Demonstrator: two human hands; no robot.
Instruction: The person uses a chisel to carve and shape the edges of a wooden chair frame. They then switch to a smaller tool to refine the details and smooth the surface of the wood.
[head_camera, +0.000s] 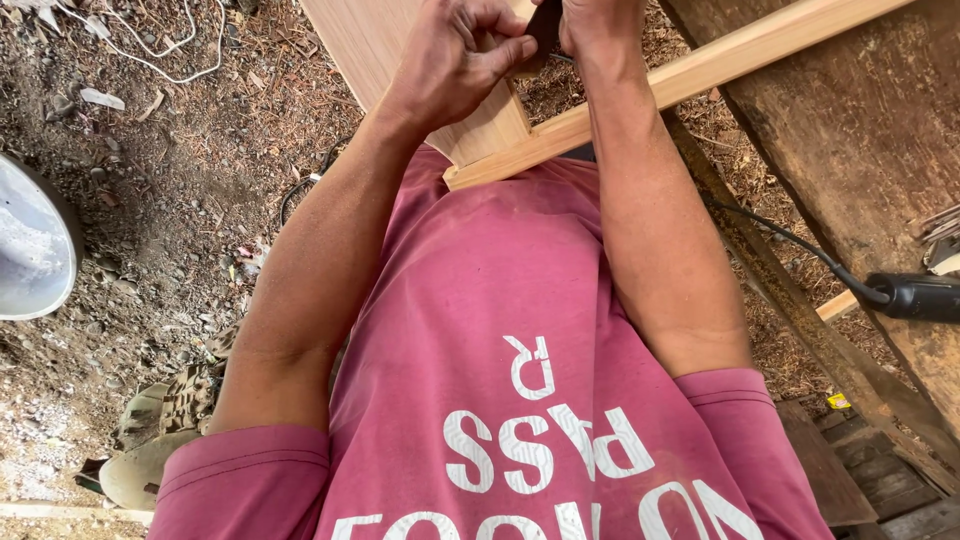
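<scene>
Dark piece (545, 30): pinched between both hands at the top edge, above the wooden frame (640, 95).
Left hand (455, 60): fingers curled tight, thumb pressed to it.
Right hand (600, 20): closed around it, mostly cut off.
Cable (790, 240): trailing right, near a black tool (920, 296).

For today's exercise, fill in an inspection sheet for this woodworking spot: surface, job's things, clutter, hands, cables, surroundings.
Surface: bare ground of dirt and wood shavings.
Job's things: pale wooden frame and a flat panel at the top; a small dark thing between the hands, kind unclear.
Clutter: scraps and litter on the dirt.
Hands: left hand curled shut by the dark thing; right hand partly cut off, closed on it.
Cables: white cord top left; black cable running to a black power tool.
Surroundings: rough plank on the right, grey basin on the left.
</scene>
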